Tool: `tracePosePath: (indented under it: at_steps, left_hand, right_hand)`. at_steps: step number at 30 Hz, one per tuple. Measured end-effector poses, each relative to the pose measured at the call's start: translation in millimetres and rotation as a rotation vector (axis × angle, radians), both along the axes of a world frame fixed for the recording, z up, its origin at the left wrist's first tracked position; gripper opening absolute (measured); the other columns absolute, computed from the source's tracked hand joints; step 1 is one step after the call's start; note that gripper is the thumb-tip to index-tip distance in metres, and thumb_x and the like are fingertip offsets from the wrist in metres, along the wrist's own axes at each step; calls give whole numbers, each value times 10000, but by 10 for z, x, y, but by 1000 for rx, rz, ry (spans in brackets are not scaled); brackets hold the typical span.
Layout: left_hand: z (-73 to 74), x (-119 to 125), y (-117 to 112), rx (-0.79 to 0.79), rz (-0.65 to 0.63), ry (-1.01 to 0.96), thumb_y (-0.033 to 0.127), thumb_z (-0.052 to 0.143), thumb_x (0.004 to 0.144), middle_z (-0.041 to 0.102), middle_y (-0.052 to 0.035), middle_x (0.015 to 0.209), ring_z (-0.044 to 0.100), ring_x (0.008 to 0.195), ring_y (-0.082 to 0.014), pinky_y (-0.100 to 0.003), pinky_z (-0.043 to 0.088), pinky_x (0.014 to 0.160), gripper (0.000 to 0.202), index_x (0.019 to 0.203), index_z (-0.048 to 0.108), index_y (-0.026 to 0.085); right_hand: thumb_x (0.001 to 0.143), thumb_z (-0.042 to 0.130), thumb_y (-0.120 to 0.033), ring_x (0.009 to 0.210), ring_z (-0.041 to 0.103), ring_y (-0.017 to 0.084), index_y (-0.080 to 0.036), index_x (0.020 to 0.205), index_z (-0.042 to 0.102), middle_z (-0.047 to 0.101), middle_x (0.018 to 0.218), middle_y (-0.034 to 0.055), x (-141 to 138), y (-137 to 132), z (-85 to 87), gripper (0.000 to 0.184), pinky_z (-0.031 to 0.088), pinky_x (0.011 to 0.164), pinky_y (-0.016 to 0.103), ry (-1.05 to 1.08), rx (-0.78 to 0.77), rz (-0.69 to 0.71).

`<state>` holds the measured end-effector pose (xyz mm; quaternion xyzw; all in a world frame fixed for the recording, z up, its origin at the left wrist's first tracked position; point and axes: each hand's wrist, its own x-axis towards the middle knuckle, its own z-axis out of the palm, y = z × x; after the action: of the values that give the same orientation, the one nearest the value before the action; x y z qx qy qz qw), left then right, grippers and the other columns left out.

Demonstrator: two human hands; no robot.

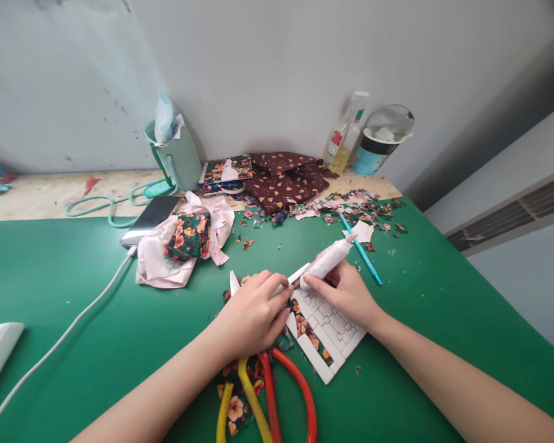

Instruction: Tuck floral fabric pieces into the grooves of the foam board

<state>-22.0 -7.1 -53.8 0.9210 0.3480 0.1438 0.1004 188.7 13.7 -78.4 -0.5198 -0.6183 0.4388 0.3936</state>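
My right hand (348, 294) grips a white wrapped roll (325, 263) with thin wooden tips at its upper end. It is held tilted above a white panel (325, 363) that has raised block patterns and a dark floral fabric strip (305, 326). My left hand (258, 307) is closed at the panel's upper left edge, fingers bent and pressed together; what they hold, if anything, is hidden. Floral fabric (235, 409) lies under my left hand. Near it are tools with yellow handles (252, 394) and red handles (309, 400), their working ends hidden.
Behind are a phone (152, 215) on a white cable, pink cloth (166, 267), a green cup-like holder (184, 163), brown patterned cloth (286, 178) and fabric scraps (364, 206). A blue pen (367, 261), a bottle (346, 135) and a tub (373, 157) stand or lie right.
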Motion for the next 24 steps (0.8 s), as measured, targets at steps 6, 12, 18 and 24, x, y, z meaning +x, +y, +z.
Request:
tracePosePath:
  at_steps: [6, 12, 18, 24]
  left_hand:
    - [5, 1, 3, 1, 5, -4, 213, 432, 903, 550, -130, 1095, 487, 927, -257, -422, 469, 758, 304, 1148, 581, 111]
    - [-5, 2, 7, -7, -2, -18, 202, 425, 902, 553, -127, 1090, 493, 922, -255, -421, 461, 767, 310, 1161, 569, 111]
    - [-13, -15, -6, -13, -3, -68, 166, 426, 894, 556, -140, 1096, 497, 935, -249, -414, 460, 790, 298, 1141, 574, 91]
    - [-51, -19, -12, 5, -3, -72, 164, 428, 898, 569, -148, 1107, 507, 934, -249, -422, 476, 782, 297, 1139, 585, 94]
  right_hand:
    - [777, 648, -377, 729, 629, 214, -194, 855, 500, 622, 756, 47, -8, -15, 50, 248, 509, 642, 326, -95, 16, 23]
    - [781, 633, -375, 738, 638, 225, -186, 847, 511, 635, 767, 61, -15, -12, 92, 234, 499, 639, 324, -164, 36, 30]
    - [803, 609, -337, 731, 637, 217, -176, 803, 544, 641, 768, 65, -23, -25, 157, 174, 487, 664, 320, -230, 57, 78]
    - [827, 580, -280, 769, 634, 209, -173, 803, 592, 653, 812, 66, -16, -40, 188, 110, 480, 699, 316, -270, 141, 136]
